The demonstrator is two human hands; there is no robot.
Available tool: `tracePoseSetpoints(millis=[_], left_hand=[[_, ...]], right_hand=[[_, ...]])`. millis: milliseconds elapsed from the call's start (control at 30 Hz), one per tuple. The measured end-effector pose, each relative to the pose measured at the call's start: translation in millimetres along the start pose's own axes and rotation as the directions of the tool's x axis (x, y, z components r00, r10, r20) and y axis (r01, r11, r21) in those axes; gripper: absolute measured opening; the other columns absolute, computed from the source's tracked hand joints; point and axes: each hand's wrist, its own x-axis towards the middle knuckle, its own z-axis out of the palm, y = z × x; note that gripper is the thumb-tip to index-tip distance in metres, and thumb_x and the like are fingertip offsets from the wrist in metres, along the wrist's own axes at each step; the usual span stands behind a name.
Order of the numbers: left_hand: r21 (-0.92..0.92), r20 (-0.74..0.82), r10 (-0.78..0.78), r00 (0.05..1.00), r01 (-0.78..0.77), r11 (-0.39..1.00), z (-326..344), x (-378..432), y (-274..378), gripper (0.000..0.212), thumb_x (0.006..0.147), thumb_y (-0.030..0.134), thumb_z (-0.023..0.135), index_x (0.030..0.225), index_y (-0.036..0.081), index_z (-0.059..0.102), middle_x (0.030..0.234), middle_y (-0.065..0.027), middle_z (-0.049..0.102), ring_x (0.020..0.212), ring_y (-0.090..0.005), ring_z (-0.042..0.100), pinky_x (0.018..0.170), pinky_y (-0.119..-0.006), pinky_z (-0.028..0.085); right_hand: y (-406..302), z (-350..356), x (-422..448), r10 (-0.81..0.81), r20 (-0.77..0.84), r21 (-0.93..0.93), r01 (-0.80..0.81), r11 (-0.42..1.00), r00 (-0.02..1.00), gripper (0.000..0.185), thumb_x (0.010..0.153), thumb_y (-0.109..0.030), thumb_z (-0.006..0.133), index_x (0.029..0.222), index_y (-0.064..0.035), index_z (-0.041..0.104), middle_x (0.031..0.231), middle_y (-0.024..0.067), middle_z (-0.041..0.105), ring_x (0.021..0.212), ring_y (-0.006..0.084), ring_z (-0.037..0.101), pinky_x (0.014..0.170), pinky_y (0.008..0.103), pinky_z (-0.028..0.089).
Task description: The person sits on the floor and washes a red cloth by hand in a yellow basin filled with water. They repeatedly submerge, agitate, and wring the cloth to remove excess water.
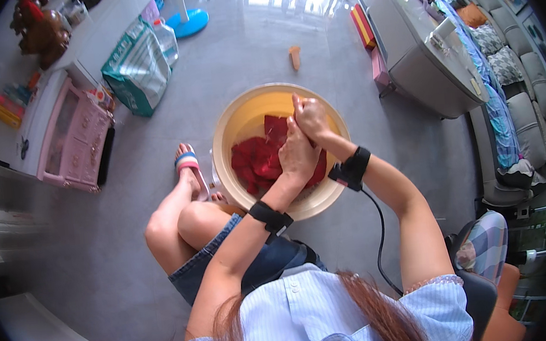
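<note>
Red wet-looking cloth (257,159) lies bunched in a round cream-coloured plastic basin (226,175), with a flatter corner of it beside my left thumb. Over the basin's right half, my left hand (297,153) is low against the cloth, thumb pointing up and fingers mostly hidden. Just above and to its right, my right hand (311,117) is curled, its heel touching my left hand. A little red shows between the two palms, but whether either hand grips the cloth cannot be seen. Each wrist wears a black strap, and a cable runs from the right one.
On the grey floor beyond the basin lies a small brown object (295,58). A green and white bag (137,70), a clear plastic bottle (166,41) and a pink drawer cabinet (73,140) stand left. At right are a grey table (433,71) and a sofa (526,111).
</note>
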Motion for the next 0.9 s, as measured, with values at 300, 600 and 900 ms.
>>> tracePoseSetpoints(millis=[300,600,900], left_hand=[[-0.653,0.524,0.054,0.85,0.361,0.666,-45,43,-21,0.025,0.071,0.017,0.063,0.089,0.0,0.059,0.076,-0.0052,0.061,0.067,-0.0145,0.058,0.063,-0.025,0.047],[-0.667,0.725,0.252,0.641,0.745,0.028,-69,31,-2,0.017,0.082,0.019,0.056,0.084,0.003,0.052,0.065,-0.0027,0.049,0.057,-0.0114,0.046,0.055,-0.022,0.04],[-0.622,0.709,0.088,0.7,0.561,0.546,-67,38,10,0.015,0.078,0.012,0.061,0.085,0.004,0.051,0.069,-0.0016,0.05,0.067,-0.01,0.05,0.06,-0.023,0.041]], right_hand=[[-5,-48,7,-0.019,0.517,0.48,-0.272,0.834,0.855,0.054,0.087,-0.053,0.044,0.093,-0.0013,0.06,0.084,0.008,0.062,0.078,0.0142,0.058,0.068,0.0276,0.046],[-29,-54,24,-0.454,0.657,0.745,-0.61,0.27,0.602,0.057,0.09,-0.051,0.036,0.112,-0.0007,0.052,0.107,0.0183,0.058,0.107,0.0256,0.054,0.089,0.0368,0.046],[-42,-57,28,-0.148,0.71,0.662,-0.581,0.473,0.689,0.041,0.088,-0.039,0.053,0.061,-0.0105,0.043,0.042,-0.003,0.033,0.04,0.0089,0.035,0.047,0.0254,0.039]])
